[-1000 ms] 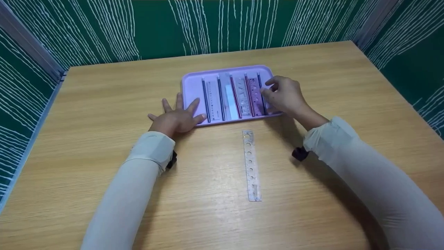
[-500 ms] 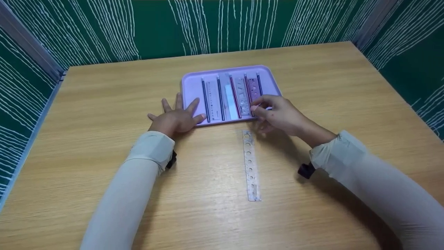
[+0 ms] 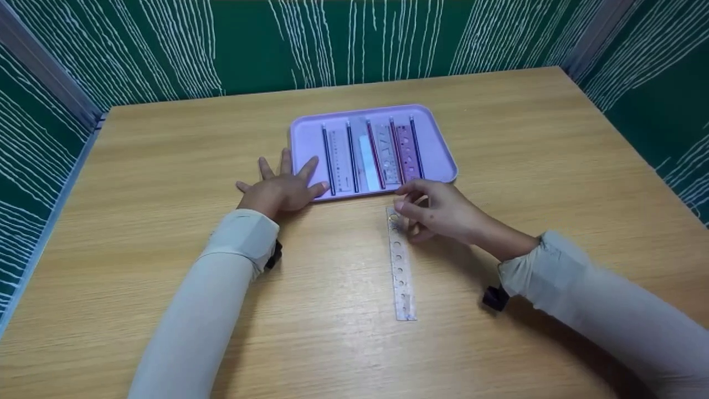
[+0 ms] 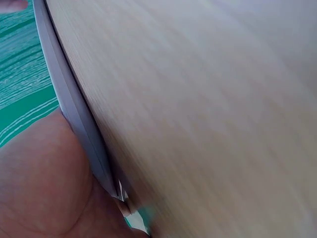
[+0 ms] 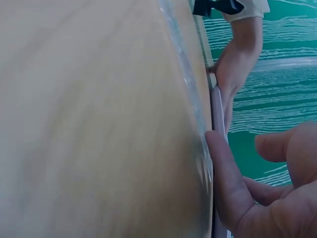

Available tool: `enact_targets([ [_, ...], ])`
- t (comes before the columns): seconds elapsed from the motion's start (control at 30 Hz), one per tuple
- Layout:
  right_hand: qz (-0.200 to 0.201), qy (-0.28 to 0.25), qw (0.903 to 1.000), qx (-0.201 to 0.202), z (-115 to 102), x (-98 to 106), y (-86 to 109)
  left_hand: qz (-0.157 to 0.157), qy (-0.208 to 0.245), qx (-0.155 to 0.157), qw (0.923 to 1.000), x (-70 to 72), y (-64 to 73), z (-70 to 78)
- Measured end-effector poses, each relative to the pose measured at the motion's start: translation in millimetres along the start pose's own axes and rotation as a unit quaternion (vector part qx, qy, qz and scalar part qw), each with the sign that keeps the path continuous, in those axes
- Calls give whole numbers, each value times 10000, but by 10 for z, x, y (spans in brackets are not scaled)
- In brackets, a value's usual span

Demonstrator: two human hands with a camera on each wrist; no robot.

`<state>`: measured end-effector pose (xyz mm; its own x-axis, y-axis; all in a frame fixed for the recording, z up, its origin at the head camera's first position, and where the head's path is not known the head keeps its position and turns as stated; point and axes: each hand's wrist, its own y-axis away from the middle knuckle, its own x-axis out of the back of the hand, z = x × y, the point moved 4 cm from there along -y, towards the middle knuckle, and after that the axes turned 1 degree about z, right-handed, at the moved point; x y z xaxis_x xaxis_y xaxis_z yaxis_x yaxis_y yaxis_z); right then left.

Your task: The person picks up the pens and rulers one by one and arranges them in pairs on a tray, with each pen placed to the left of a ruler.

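A clear plastic ruler [image 3: 402, 271] with a row of round holes lies on the table in front of the lilac tray [image 3: 443, 166]. My right hand [image 3: 443, 213] is at the ruler's far end. In the right wrist view, one fingertip [image 5: 213, 141] is right at the ruler's edge, while the thumb [image 5: 272, 146] stands apart with a gap. My left hand [image 3: 282, 191] rests with spread fingers at the tray's near left corner, its thumb over the rim. Inside the tray, pencils [image 3: 353, 158] alternate with a clear ruler [image 3: 341, 160], a stencil ruler [image 3: 388, 155] and a pink stencil ruler [image 3: 408, 149].
A pale blue-white strip [image 3: 368, 163] also lies among the pencils. The wooden table [image 3: 166, 277] meets green walls [image 3: 249, 44] with white streaks at its back and sides. Both forearms reach in from the near edge.
My right hand has moved from the tray's right side toward me, down to the far end of the clear ruler. The left hand and the tray have stayed in place.
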<state>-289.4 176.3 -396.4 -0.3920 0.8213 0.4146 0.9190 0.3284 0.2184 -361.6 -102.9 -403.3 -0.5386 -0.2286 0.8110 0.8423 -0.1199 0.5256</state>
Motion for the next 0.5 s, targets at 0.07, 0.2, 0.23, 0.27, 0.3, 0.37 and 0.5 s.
enact_targets([
  [0.07, 43, 179, 9998, 44, 19, -20, 17, -24, 29, 13, 10000, 1, 5, -1],
  [0.2, 79, 389, 9992, 86, 50, -63, 33, -42, 75, 18, 10000, 3, 17, -2],
  [0.23, 89, 416, 9991, 77, 57, -73, 33, -41, 81, 21, 10000, 3, 19, -3],
  [0.27, 94, 433, 9990, 61, 63, -82, 34, -38, 86, 19, 10000, 3, 21, -3],
  [0.3, 103, 449, 9989, 35, 69, -89, 34, -32, 87, 11, 10000, 3, 21, -4],
  [0.37, 148, 631, 9979, 66, 73, -96, 31, -22, 60, 3, 10000, 2, 22, -6],
  [0.5, 319, 1260, 9912, 244, 71, -88, 25, -21, 58, 6, 10000, 0, 19, -9],
])
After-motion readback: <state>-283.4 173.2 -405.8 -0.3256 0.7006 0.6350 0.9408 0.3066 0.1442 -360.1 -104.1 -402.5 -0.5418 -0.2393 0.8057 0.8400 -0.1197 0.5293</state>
